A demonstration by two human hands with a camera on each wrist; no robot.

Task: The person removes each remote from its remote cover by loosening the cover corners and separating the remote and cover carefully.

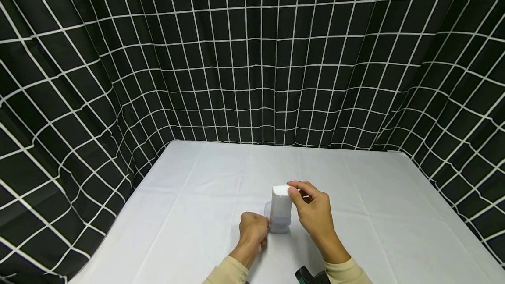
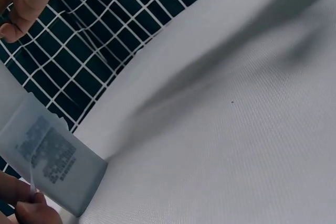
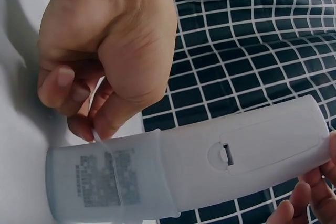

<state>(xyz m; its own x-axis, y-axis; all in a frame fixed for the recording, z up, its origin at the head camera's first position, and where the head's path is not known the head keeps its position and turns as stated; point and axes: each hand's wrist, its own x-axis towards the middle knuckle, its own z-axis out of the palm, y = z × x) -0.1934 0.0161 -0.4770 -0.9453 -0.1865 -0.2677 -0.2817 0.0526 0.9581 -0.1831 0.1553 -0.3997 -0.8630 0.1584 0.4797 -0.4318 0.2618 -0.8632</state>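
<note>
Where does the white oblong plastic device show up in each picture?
Head: the white oblong plastic device stands just right of centre, in the lower half.
Left wrist: the device is at the left edge, partly cut off.
Right wrist: the device slants across the lower half.
Shared landmark: dark fabric curtain with white grid lines.

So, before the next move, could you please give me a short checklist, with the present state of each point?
1. White device stands upright on the tablecloth: ok.
2. Right hand holds the device's top end: ok, thumb and finger are at its edge.
3. Left hand has the thin translucent strip: ok, pinched.
4. Translucent sleeve is off the device: not ok, it wraps the lower part.
5. Cover panel is closed: ok, it looks flush.
6. Printed label is readable: not ok, the print is blurred.
</note>
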